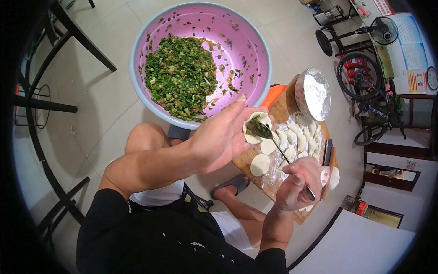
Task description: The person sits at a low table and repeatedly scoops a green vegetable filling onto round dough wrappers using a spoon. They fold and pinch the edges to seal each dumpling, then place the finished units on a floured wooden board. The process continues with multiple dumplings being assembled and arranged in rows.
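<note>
My left hand (221, 139) is held out palm up, with a round dumpling wrapper (249, 136) cupped at its fingers. In my right hand (299, 183) is a long-handled metal spoon (281, 151), gripped by its handle. The spoon's bowl rests at the wrapper, with green filling (256, 123) on and beside it. Beyond my left hand stands a large pink basin (237, 34) with a pale blue rim, partly filled with chopped green filling (180, 73). Flat wrappers (260, 165) and several folded dumplings (301, 142) lie on the floured wooden board (287, 107) under my hands.
A clear bowl of white flour (315, 93) sits at the board's far end. A dark-handled tool (327, 152) and pale dough (334, 178) are near its right edge. Black chair legs (86, 39) stand left. A bicycle (360, 77) and fan (383, 31) are farther right.
</note>
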The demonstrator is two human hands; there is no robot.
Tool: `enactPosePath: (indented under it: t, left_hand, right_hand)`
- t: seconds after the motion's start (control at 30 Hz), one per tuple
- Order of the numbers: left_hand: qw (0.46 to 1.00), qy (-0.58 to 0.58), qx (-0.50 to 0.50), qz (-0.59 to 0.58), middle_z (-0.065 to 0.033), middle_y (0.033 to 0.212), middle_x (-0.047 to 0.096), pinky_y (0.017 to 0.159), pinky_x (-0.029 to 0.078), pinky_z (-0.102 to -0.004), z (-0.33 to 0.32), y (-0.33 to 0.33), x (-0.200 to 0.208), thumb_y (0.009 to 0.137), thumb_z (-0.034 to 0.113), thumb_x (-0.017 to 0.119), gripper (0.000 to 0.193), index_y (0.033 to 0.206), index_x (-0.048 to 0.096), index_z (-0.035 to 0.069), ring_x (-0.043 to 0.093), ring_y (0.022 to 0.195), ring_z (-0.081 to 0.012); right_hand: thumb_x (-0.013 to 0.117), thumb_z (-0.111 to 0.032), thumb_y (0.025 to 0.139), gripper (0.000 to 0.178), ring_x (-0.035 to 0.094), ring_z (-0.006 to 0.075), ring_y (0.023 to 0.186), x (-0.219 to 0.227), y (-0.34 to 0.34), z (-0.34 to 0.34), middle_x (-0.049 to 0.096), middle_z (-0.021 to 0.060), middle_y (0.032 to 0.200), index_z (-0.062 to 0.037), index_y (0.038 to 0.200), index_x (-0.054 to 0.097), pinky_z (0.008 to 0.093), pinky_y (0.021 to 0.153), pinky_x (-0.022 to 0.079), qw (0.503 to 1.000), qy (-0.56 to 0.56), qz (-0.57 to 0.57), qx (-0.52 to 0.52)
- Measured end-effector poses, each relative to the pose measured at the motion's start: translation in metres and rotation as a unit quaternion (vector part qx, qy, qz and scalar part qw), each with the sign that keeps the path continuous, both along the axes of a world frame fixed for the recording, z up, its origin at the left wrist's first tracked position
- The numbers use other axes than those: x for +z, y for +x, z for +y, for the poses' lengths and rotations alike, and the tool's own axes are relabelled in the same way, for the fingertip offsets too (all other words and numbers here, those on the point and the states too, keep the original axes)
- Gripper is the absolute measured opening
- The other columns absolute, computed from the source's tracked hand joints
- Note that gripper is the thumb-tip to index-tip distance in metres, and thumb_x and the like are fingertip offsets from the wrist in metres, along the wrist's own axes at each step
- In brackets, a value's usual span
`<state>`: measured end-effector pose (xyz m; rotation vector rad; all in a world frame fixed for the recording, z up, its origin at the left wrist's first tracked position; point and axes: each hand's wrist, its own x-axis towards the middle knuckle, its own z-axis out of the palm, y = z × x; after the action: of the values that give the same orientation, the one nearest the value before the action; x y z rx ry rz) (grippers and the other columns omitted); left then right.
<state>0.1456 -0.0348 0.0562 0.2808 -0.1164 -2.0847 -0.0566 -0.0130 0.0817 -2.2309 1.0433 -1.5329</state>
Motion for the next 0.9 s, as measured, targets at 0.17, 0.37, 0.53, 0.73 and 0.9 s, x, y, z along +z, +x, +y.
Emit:
enactPosePath:
  t: [0.17,0.37,0.53,0.73,0.9]
  left_hand:
    - [1.000,-0.001,0.015,0.012,-0.0204,0.147,0.044,0.119,0.029,-0.0444,0.000,-0.002,-0.003,0.108,0.047,0.015,0.069,0.147,0.033,-0.007,0.042,0.139,-0.0320]
    - [1.000,-0.029,0.007,0.003,-0.0194,0.146,0.046,0.119,0.029,-0.0446,0.001,-0.003,-0.003,0.108,0.047,0.015,0.069,0.146,0.035,-0.007,0.043,0.138,-0.0313]
    - [1.000,-0.022,0.007,-0.009,-0.0178,0.145,0.047,0.118,0.030,-0.0439,0.003,-0.006,-0.007,0.108,0.049,0.015,0.070,0.145,0.036,-0.006,0.044,0.137,-0.0296]
    - [0.999,-0.038,0.001,-0.012,-0.0174,0.147,0.043,0.117,0.033,-0.0417,0.006,-0.006,-0.012,0.109,0.048,0.018,0.069,0.148,0.031,-0.007,0.044,0.137,-0.0259]
    - [0.999,-0.038,-0.002,-0.009,-0.0169,0.146,0.044,0.117,0.033,-0.0414,0.006,-0.006,-0.013,0.109,0.049,0.018,0.069,0.147,0.031,-0.007,0.044,0.137,-0.0258]
  right_hand:
    - [0.065,-0.020,0.096,0.025,0.057,0.0217,0.063,0.002,-0.002,0.004,0.065,0.0116,0.071,0.0022,0.084,0.066,0.0341,0.059,0.045,0.998,0.039,-0.030,-0.043]
    - [0.065,-0.021,0.098,0.024,0.060,0.0207,0.056,0.003,0.000,0.009,0.063,0.0160,0.085,0.0031,0.097,0.061,0.0293,0.050,0.052,0.961,0.134,-0.236,-0.056]
    - [0.066,-0.013,0.097,0.018,0.063,0.0210,0.057,0.008,0.004,0.006,0.064,0.0163,0.084,0.0040,0.097,0.061,0.0298,0.050,0.054,0.937,0.162,-0.307,-0.038]
    - [0.068,-0.008,0.094,0.016,0.062,0.0203,0.056,0.010,0.005,0.004,0.064,0.0150,0.077,0.0064,0.094,0.061,0.0303,0.049,0.054,0.940,0.220,-0.256,-0.056]
    - [0.067,-0.005,0.094,0.013,0.063,0.0198,0.057,0.012,0.000,0.008,0.064,0.0154,0.075,0.0068,0.094,0.062,0.0303,0.051,0.054,0.937,0.212,-0.275,-0.043]
